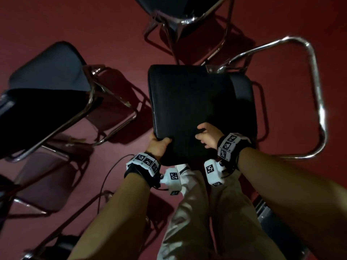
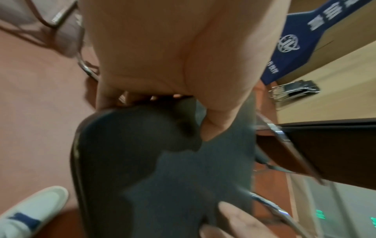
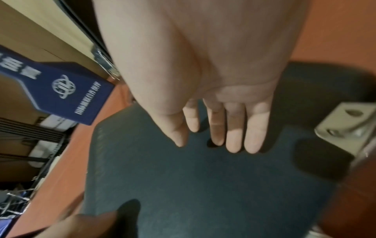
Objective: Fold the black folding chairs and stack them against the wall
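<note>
Overhead, the black seat pad of a folding chair stood on the red floor before the person, chrome frame at its right. The left hand gripped the pad's near left corner; the right hand lay loosely open near its near edge. The left wrist camera showed fingers curled under that corner. The right wrist camera showed straight fingers over the pad.

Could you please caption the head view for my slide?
Left hand grips a black chair seat; right hand rests open on it.
</note>
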Motion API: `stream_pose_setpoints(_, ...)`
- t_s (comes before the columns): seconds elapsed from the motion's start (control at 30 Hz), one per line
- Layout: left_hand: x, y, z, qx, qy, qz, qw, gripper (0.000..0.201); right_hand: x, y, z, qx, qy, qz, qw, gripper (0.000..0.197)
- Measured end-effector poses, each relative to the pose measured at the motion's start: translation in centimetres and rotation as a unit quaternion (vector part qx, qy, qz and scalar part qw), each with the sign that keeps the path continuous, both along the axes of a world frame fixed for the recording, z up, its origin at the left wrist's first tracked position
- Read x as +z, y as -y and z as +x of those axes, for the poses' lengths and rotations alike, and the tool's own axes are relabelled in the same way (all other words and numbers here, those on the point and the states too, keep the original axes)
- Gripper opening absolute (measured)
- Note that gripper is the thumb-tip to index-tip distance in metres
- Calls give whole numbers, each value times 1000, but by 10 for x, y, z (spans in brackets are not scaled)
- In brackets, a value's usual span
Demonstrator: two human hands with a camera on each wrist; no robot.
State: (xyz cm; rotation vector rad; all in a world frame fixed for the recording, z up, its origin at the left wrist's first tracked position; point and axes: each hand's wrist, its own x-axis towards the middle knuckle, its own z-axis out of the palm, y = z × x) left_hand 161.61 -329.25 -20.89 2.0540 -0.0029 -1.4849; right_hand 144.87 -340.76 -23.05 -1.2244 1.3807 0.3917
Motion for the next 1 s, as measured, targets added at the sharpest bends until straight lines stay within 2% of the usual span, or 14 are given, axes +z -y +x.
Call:
stream_pose_setpoints(0.07, -23, -6, 7, 20, 13, 2, 1000, 70, -20, -4, 3, -10, -2, -4, 1000, 45)
stream_pose_setpoints(0.27, -92, -20, 24, 39, 30, -1, 999, 83, -78, -8, 14, -33, 9, 36, 999, 30)
stream_pose_setpoints(0.4, -124, -25, 28, 28, 50, -17, 998, 69, -103, -15, 22, -36, 12, 37, 999, 32)
stream_pose_setpoints(0.6, -167, -31, 34, 13, 76, 9, 997, 79, -134, -18, 22, -51, 26, 34, 998, 34)
stream_pose_setpoints(0.8, -190, -33, 39, -17, 105, 13, 994, 63, -151, -20, 26, -20, 8, -9, 1000, 32)
stream_pose_setpoints(1.0, -199, -32, 41, -33, 123, -6, 992, 42, -157, -21, 28, -24, 6, -10, 1000, 33)
